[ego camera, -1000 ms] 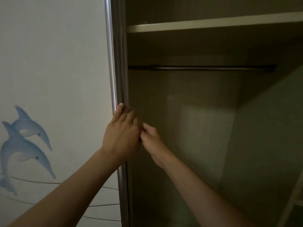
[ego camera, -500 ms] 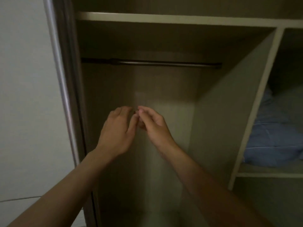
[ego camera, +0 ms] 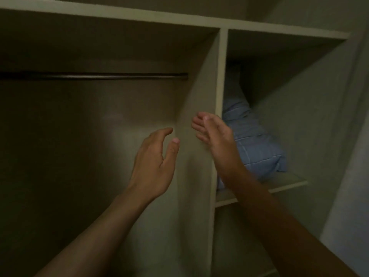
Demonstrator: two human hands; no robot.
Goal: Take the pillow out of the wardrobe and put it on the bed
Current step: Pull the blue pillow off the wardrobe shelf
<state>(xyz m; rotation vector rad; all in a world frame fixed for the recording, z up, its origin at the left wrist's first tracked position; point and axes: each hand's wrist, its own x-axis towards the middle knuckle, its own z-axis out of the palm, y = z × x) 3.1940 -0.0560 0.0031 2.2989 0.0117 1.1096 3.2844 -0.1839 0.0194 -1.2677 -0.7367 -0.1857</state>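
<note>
A light blue pillow [ego camera: 253,142] with stitched lines lies on a shelf [ego camera: 287,182] in the wardrobe's right compartment, leaning toward the back. My right hand [ego camera: 214,134] is raised in front of the pillow's left part, fingers apart, holding nothing; whether it touches the pillow I cannot tell. My left hand [ego camera: 157,160] hovers open in front of the vertical divider [ego camera: 199,120], a little lower and left of the right hand. The pillow's lower left part is hidden behind my right forearm.
The left compartment holds a dark hanging rail [ego camera: 95,76] under a top shelf board [ego camera: 111,14]. The wardrobe's right side wall [ego camera: 311,108] bounds the pillow's compartment. Another open space lies below the pillow's shelf.
My hands let go of the sliding door's edge. The view swung right, bringing the pillow compartment into sight. Both hands moved right and spread apart, the right one reaching in front of the pillow.
</note>
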